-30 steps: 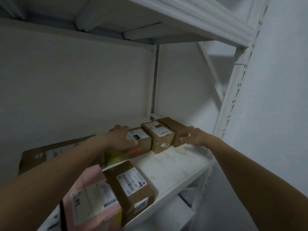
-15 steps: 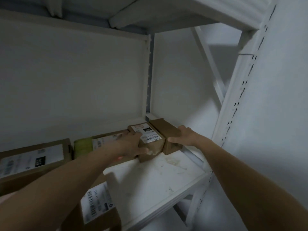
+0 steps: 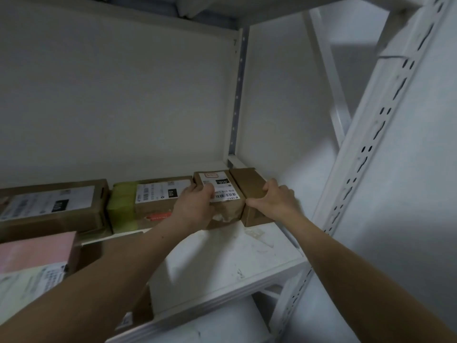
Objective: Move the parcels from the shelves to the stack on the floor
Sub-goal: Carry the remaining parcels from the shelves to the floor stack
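Left hand (image 3: 195,206) grips the labelled box (image 3: 228,214) from its left side: the fingers wrap over the top left edge and the thumb lies on the white barcode label. Right hand (image 3: 274,201) clamps on the plain box (image 3: 248,183), with fingers curled over its top and right side and the thumb along the front top edge. The two boxes sit touching side by side at the back right corner of the shelf (image 3: 222,266), between the hands.

Both are small brown cardboard cuboids. The labelled one has a scuffed, torn front face; the plain one is smooth, with no sticker.

Left of them, touching, is the taped box (image 3: 153,196), cardboard with a wide green tape band and a white label. Further left lies the long box (image 3: 49,204), flat cardboard. The pink parcel (image 3: 37,248) sits nearer the front edge.

The shelf is white painted metal, scratched and dirty. A slotted white post (image 3: 371,144) stands at right.
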